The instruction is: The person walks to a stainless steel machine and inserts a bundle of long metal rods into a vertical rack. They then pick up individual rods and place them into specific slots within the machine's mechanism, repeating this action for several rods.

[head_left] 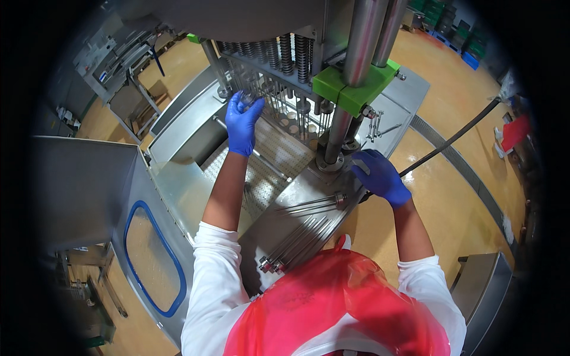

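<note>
My left hand (pixel 242 121), in a blue glove, reaches up into the steel machine and grips a small clear round part (pixel 250 98) at the row of vertical metal rods (pixel 279 101). My right hand (pixel 380 176), also gloved in blue, rests with curled fingers on the edge of the machine's steel deck (pixel 297 190) beside the base of a thick column (pixel 335 139). Several long metal rods (pixel 300 234) lie loose on the deck in front of me. A perforated plate (pixel 273 157) lies under the rod row.
Green clamp blocks (pixel 356 89) grip two upright steel columns. Coil springs (pixel 291 53) hang above the rods. An open machine door with a blue-gasketed window (pixel 151 261) stands at my left. A black hose (pixel 457 136) crosses the yellow floor on the right. I wear a red apron (pixel 338 308).
</note>
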